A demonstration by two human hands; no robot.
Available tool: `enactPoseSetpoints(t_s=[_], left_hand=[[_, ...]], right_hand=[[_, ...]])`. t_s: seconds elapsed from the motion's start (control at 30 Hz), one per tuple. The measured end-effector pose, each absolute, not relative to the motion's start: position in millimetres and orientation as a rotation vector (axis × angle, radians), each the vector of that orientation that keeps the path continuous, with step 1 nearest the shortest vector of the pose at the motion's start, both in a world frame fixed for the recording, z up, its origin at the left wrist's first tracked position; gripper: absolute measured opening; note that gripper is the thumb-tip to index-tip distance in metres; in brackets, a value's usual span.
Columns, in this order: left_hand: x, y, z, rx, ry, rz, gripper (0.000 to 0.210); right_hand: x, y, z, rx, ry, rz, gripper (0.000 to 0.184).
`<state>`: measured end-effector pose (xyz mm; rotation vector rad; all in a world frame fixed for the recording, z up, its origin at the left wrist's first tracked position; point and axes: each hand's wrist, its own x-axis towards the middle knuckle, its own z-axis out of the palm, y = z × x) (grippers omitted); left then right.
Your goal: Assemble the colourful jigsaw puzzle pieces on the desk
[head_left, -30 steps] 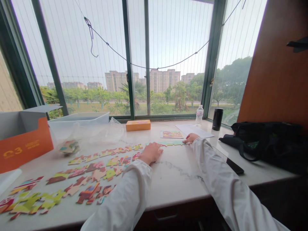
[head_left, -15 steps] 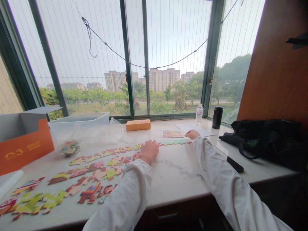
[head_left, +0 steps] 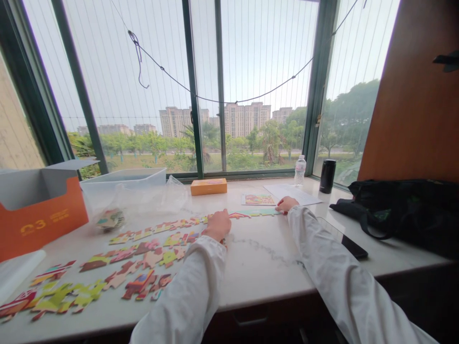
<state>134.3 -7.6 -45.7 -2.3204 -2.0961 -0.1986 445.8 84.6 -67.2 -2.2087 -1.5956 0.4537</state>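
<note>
The left hand (head_left: pixel 217 224) has slid back along the joined puzzle strip (head_left: pixel 255 213), knuckles curled, pressing its near end; the right hand (head_left: pixel 286 204) still pins the far end flat.

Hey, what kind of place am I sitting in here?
Probably a room in a flat or dormitory, several floors up: a pale marble-look counter runs under a wide bay window facing apartment blocks and trees, with jigsaw pieces, a water bottle and a black bag on it.
</note>
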Motion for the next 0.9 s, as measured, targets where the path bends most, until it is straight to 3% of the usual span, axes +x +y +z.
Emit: enactPoseSetpoints(t_s=[0.23, 0.47, 0.9], left_hand=[[133.9, -5.3, -49.7, -2.35, -2.105, -0.199, 0.043], [135.4, -6.3, -49.8, -2.37, -2.108, -0.273, 0.046], [133.3, -1.0, -58.9, -2.421, -2.033, -0.36, 0.047]], right_hand=[[443.6, 80.2, -63.0, -2.214, -1.55, 0.387, 0.017], [441.2, 73.0, -54.4, -2.193, -1.507, 0.241, 0.029], [423.6, 76.5, -67.8, -2.193, -1.735, 0.2, 0.027]])
